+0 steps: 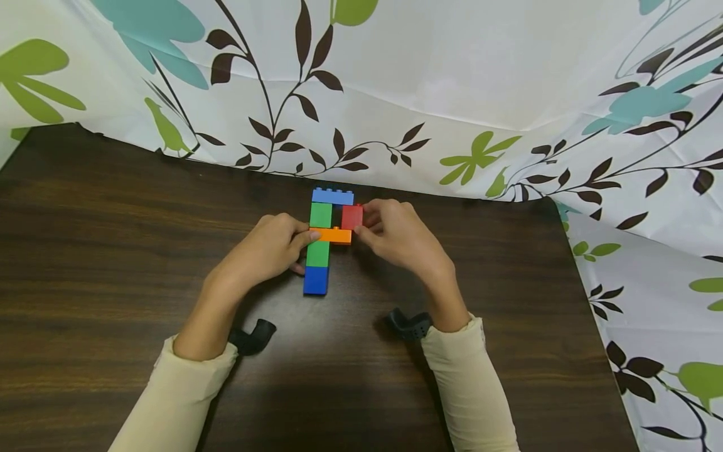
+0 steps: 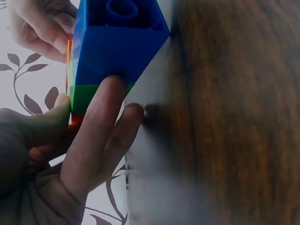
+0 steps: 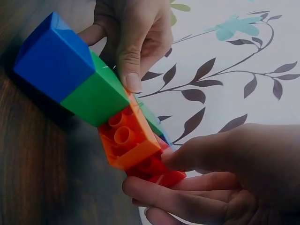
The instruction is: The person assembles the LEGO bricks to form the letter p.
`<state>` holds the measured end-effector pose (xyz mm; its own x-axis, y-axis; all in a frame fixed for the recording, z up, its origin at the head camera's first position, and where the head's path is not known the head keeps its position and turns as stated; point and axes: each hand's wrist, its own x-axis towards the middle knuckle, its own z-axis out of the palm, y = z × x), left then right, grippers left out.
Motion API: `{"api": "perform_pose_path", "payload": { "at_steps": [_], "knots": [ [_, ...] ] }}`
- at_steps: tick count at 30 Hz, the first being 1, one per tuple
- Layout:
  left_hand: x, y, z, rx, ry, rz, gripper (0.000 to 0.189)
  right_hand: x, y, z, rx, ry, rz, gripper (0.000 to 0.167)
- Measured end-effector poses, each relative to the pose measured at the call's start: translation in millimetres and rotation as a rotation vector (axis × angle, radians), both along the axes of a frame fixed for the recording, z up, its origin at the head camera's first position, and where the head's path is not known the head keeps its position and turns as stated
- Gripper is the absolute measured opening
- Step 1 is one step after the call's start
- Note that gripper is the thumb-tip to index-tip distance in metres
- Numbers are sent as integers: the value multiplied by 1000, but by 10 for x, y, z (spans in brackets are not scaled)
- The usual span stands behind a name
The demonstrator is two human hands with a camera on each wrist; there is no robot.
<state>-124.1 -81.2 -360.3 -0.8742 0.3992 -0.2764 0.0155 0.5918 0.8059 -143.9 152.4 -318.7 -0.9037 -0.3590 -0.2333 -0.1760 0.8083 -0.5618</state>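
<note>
A built figure of toy building bricks lies between the two hands in the head view. From its near end run a dark blue brick (image 1: 315, 281), a green brick (image 1: 317, 255), an orange brick (image 1: 337, 236), a second green brick (image 1: 321, 215) and a light blue brick (image 1: 332, 198). My left hand (image 1: 265, 246) grips the figure from the left, its thumb on the orange brick and fingers along the lower green and dark blue bricks. On the other side my right hand (image 1: 402, 237) pinches a red brick (image 1: 353, 218) between thumb and fingers, against the orange brick's far side.
The dark wooden table (image 1: 113, 251) lies under both arms. A white curtain (image 1: 452, 63) with leaf and bird prints hangs along the table's far and right edges. Black wrist mounts (image 1: 254, 338) sit under the sleeve cuffs.
</note>
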Motion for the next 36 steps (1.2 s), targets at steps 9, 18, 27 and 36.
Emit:
{"api": "perform_pose_path", "payload": {
  "at_steps": [9,18,27,36],
  "knots": [
    [3,33,-33,-28,-28,35,39,-48,32,-66,45,-52,30,43],
    [23,55,-42,-55,-82,19,36,-89,48,-146,68,-84,69,43],
    [14,67,-61,-63,-65,11,47,-149,79,-225,84,-113,78,42],
    [23,78,-42,-96,-44,17,50,-167,108,-245,94,-120,88,46]
  ]
}}
